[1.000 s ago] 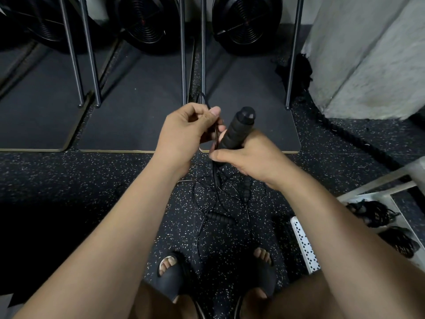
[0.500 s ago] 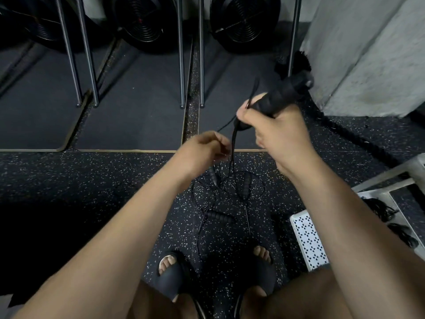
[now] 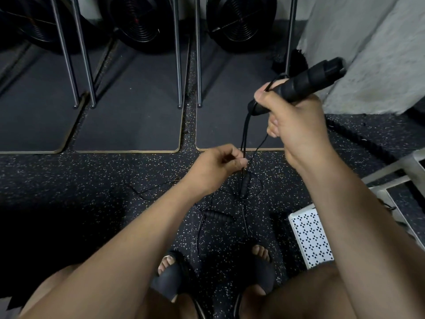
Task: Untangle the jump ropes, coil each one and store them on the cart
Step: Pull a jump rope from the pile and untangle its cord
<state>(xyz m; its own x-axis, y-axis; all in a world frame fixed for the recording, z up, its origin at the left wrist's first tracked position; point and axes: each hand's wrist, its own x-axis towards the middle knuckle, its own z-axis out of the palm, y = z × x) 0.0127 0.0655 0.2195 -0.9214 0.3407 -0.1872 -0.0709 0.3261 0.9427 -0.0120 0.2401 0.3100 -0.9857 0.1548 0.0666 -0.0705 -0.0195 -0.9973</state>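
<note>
Left hand point(image 3: 216, 166), right hand point(image 3: 296, 125): bare. Left forearm point(image 3: 138, 238), right forearm point(image 3: 345, 215): bare up to the frame edge. Legs point(image 3: 305, 295): bare where they show in the lower frame. Footwear: left sandal point(image 3: 171, 282), right sandal point(image 3: 264, 276), black slide type with one broad band over the instep. Fronts open, toes exposed.

White metal cart point(image 3: 310, 238): cut off by the right edge, partly behind the right arm point(image 3: 356, 226).
Tangled black jump ropes on the floor point(image 3: 218, 216): too dark to follow.
Round black fans point(image 3: 239, 19): tops cut off.
</note>
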